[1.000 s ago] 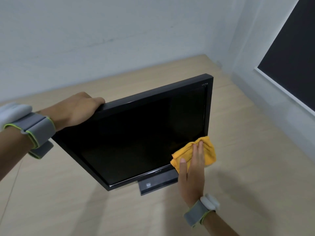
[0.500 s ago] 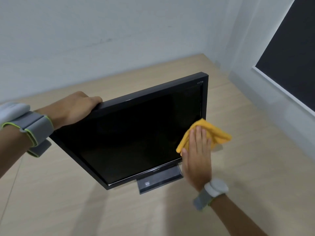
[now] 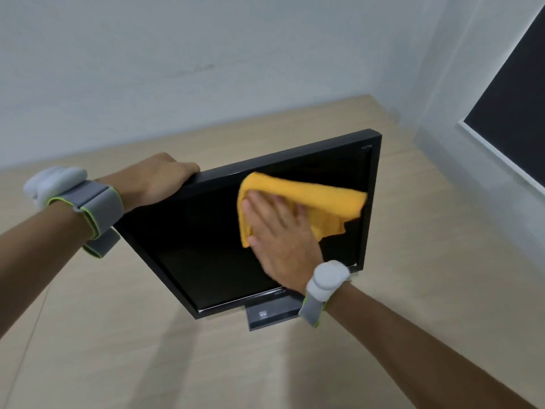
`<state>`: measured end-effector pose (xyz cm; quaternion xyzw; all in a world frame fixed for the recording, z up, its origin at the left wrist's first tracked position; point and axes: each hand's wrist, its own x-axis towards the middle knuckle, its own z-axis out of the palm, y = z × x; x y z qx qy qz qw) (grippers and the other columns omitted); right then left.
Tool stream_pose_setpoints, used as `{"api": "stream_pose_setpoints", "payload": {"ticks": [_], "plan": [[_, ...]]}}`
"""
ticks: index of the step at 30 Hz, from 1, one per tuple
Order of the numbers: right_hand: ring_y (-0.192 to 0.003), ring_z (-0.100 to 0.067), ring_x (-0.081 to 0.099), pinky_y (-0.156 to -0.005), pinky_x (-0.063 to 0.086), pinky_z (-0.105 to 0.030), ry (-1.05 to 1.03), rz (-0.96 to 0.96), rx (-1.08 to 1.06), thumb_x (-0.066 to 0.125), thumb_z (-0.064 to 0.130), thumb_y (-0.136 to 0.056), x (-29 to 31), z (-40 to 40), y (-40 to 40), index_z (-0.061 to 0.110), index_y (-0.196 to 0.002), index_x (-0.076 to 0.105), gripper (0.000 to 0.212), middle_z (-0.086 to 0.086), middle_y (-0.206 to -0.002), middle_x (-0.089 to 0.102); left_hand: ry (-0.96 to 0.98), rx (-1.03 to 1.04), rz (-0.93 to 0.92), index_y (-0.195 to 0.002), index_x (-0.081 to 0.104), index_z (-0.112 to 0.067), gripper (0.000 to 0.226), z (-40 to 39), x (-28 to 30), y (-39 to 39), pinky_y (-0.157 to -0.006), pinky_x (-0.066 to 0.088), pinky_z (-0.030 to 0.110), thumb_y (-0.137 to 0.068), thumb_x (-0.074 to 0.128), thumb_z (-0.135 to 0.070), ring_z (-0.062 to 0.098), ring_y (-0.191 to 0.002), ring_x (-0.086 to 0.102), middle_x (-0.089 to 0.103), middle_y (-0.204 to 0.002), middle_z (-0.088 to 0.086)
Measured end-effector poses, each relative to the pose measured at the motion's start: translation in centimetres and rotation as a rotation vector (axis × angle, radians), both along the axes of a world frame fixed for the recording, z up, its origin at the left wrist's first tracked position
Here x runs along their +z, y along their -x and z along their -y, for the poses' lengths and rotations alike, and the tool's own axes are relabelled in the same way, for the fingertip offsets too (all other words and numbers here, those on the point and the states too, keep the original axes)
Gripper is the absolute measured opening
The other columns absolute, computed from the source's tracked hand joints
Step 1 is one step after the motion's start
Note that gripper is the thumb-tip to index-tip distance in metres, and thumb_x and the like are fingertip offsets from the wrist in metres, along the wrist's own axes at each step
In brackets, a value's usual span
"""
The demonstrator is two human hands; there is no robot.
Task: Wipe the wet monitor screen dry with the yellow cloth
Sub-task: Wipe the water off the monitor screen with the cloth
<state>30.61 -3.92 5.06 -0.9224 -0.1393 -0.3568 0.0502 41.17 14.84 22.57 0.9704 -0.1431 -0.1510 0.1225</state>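
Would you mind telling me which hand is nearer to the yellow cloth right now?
Right. The right hand presses flat on the yellow cloth against the monitor screen. The left hand grips the monitor's top left corner, apart from the cloth.

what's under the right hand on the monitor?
The right hand presses flat on the yellow cloth, which lies against the upper right of the monitor screen. The glass beneath the cloth is covered, so any wetness there can't be seen.
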Motion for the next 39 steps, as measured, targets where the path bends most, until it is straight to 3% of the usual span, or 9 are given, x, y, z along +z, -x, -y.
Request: {"api": "stream_pose_setpoints", "payload": {"ticks": [3, 6, 11, 14, 18, 20, 25, 32, 39], "plan": [[-0.150, -0.022, 0.017, -0.123, 0.007, -0.036, 0.185, -0.097, 0.298, 0.046, 0.015, -0.097, -2.2, -4.7, 0.2, 0.014, -0.159, 0.012, 0.071, -0.001, -0.167, 0.001, -0.018, -0.006, 0.017, -0.079, 0.057, -0.011, 0.032, -0.1, 0.0, 0.1, -0.063, 0.034, 0.033, -0.099, 0.036, -0.021, 0.026, -0.075, 0.053, 0.054, -0.086, 0.012], [-0.153, -0.026, 0.015, -0.112, 0.036, -0.047, 0.398, -0.109, 0.364, 0.029, 0.012, -0.099, -5.8, -7.9, 1.9, 0.018, -0.160, 0.006, 0.065, -0.004, -0.168, 0.002, -0.041, -0.010, 0.011, -0.079, 0.058, -0.012, 0.031, 0.1, 0.2, 0.2, -0.061, 0.034, 0.033, -0.099, 0.035, -0.021, 0.027, -0.075, 0.053, 0.054, -0.084, 0.012], [-0.153, -0.038, 0.000, -0.121, 0.009, -0.062, 0.550, -0.059, 0.284, 0.032, 0.029, -0.097, -7.9, -10.8, 3.4, 0.005, -0.158, 0.006, 0.071, -0.021, -0.165, 0.000, -0.099, -0.043, 0.015, -0.072, 0.053, -0.012, 0.032, 0.1, 0.4, 0.0, -0.060, 0.033, 0.032, -0.094, 0.036, -0.027, 0.029, -0.074, 0.051, 0.052, -0.083, 0.014], [-0.152, -0.041, 0.002, -0.119, -0.003, -0.066, 0.544, -0.014, 0.264, 0.031, 0.029, -0.097, -8.7, -10.4, 4.0, 0.003, -0.157, 0.010, 0.069, -0.022, -0.165, 0.005, -0.095, -0.037, 0.028, -0.069, 0.051, -0.012, 0.032, 0.3, 0.3, -0.3, -0.058, 0.030, 0.032, -0.095, 0.037, -0.023, 0.028, -0.071, 0.050, 0.050, -0.082, 0.013], [-0.150, -0.034, 0.021, -0.109, 0.038, -0.048, 0.498, -0.178, 0.312, 0.025, 0.028, -0.101, -10.2, -9.1, 6.0, 0.015, -0.158, 0.017, 0.060, -0.010, -0.164, 0.021, -0.123, -0.047, 0.043, -0.070, 0.052, -0.016, 0.032, 0.2, 0.3, -0.3, -0.059, 0.032, 0.030, -0.097, 0.037, -0.017, 0.026, -0.073, 0.050, 0.050, -0.083, 0.011], [-0.142, -0.025, 0.038, -0.102, 0.046, -0.038, 0.422, -0.270, 0.339, 0.018, 0.023, -0.101, -10.6, -9.1, 6.9, 0.018, -0.157, 0.023, 0.056, -0.002, -0.158, 0.036, -0.128, -0.056, 0.042, -0.071, 0.053, -0.017, 0.031, 0.2, 0.3, -0.4, -0.060, 0.033, 0.031, -0.098, 0.037, -0.016, 0.026, -0.072, 0.051, 0.051, -0.083, 0.011], [-0.127, -0.025, 0.050, -0.110, 0.039, -0.037, 0.391, -0.375, 0.303, 0.022, 0.023, -0.100, -10.9, -8.4, 8.2, 0.008, -0.151, 0.029, 0.054, -0.004, -0.142, 0.049, -0.102, -0.063, 0.042, -0.072, 0.053, -0.015, 0.031, 0.1, 0.2, -0.2, -0.059, 0.033, 0.032, -0.098, 0.036, -0.018, 0.027, -0.072, 0.052, 0.051, -0.081, 0.011], [-0.099, -0.020, 0.062, -0.078, 0.055, -0.031, 0.080, -0.354, 0.195, 0.040, 0.018, -0.101, -10.0, -1.9, 8.6, 0.014, -0.131, 0.058, 0.035, 0.000, -0.114, 0.066, -0.033, -0.028, 0.030, -0.066, 0.049, -0.014, 0.036, 0.4, 0.3, 0.4, -0.058, 0.034, 0.033, -0.099, 0.037, -0.021, 0.031, -0.070, 0.051, 0.053, -0.079, 0.016], [-0.100, -0.025, 0.069, -0.082, 0.059, -0.034, 0.152, -0.311, 0.065, 0.048, 0.019, -0.096, -9.4, 6.1, 9.6, 0.011, -0.122, 0.070, 0.034, -0.005, -0.112, 0.072, -0.008, 0.020, 0.019, -0.073, 0.056, -0.005, 0.041, 0.5, 0.3, 0.3, -0.061, 0.035, 0.036, -0.096, 0.036, -0.033, 0.035, -0.072, 0.053, 0.057, -0.081, 0.019]]}}
